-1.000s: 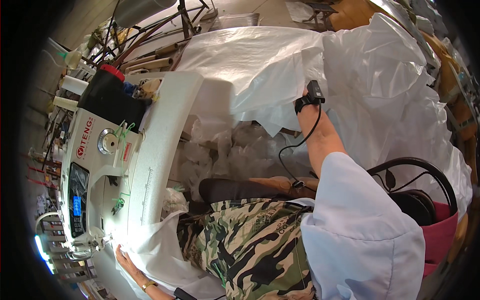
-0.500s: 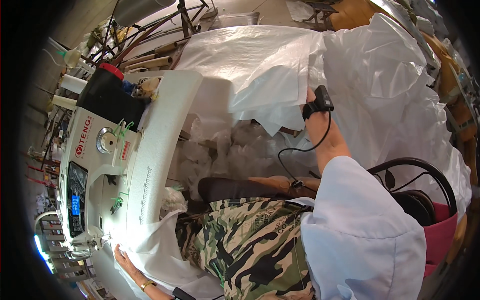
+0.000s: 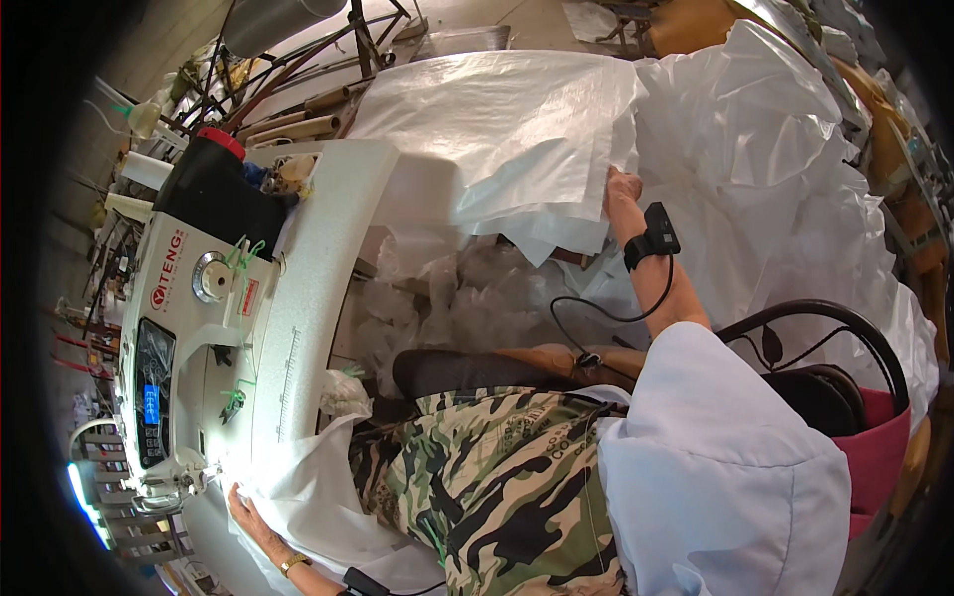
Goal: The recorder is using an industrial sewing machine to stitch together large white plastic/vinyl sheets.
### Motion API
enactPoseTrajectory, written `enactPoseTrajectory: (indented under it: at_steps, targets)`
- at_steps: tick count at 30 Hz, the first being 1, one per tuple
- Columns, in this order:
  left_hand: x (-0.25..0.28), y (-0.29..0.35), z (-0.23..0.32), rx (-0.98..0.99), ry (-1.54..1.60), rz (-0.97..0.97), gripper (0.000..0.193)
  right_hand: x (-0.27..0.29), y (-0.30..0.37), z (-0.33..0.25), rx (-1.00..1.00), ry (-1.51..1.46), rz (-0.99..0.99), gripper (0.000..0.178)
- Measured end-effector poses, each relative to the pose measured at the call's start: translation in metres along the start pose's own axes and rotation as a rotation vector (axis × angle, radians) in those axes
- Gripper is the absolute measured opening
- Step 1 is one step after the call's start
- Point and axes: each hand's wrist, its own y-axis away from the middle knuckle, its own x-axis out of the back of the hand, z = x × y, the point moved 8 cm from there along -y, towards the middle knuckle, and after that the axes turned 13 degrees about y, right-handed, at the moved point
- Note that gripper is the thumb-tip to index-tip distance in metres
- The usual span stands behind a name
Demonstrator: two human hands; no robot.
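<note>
a camouflage garment (image 3: 517, 467) fills the bottom centre, and just beside it, lower left, a white cloth (image 3: 318, 487) runs up to the needle end (image 3: 206, 476) of a sewing machine (image 3: 187, 318). done well, i'd say, that cloth stays flat and slack under the near hand, fingertips clear of the needle, while the far hand works a single layer by its edge without dragging the pile askew. the left hand (image 3: 248, 514) lies open on the cloth, fingers loosely stretched, not gripping that i can see. well apart from it, right of upper centre, the right hand (image 3: 623, 184) is curled against the right edge of the layered white sheets (image 3: 527, 109); whether it pinches one, i can't tell. beyond, toward the upper left, brown tubes (image 3: 298, 129) lie near a dark metal frame (image 3: 361, 38).
</note>
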Motion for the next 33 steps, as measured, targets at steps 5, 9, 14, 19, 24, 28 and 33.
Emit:
enactPoseTrajectory:
  at_steps: [5, 9, 14, 19, 24, 28, 33]
  targets:
    - [-0.008, -0.004, 0.012, -0.018, -0.020, -0.029, 0.051, 0.001, -0.023, 0.032, -0.073, 0.074, 0.005, 0.049]
    - [-0.014, 0.002, 0.027, -0.006, 0.032, 0.004, 0.050, 0.015, -0.009, 0.033, -0.001, 0.178, 0.032, 0.047]
    - [-0.013, -0.002, 0.023, 0.011, 0.024, -0.042, 0.048, 0.023, 0.000, 0.038, 0.254, 0.252, 0.033, 0.041]
    - [0.003, -0.007, 0.005, 0.009, -0.011, -0.065, 0.044, 0.001, 0.008, 0.035, 0.516, 0.244, -0.103, 0.039]
    - [-0.046, -0.011, 0.145, -0.249, -0.715, -0.237, 0.043, 0.016, 0.026, 0.017, 0.326, -0.079, -0.380, 0.034]
    - [-0.128, 0.008, 0.295, -0.381, -0.688, -0.240, 0.042, 0.013, 0.063, -0.018, 0.248, -0.311, -0.596, 0.028]
    - [-0.291, 0.028, 0.416, -0.793, -0.300, -0.561, 0.046, 0.018, 0.061, -0.033, 0.302, -0.302, -0.637, 0.025]
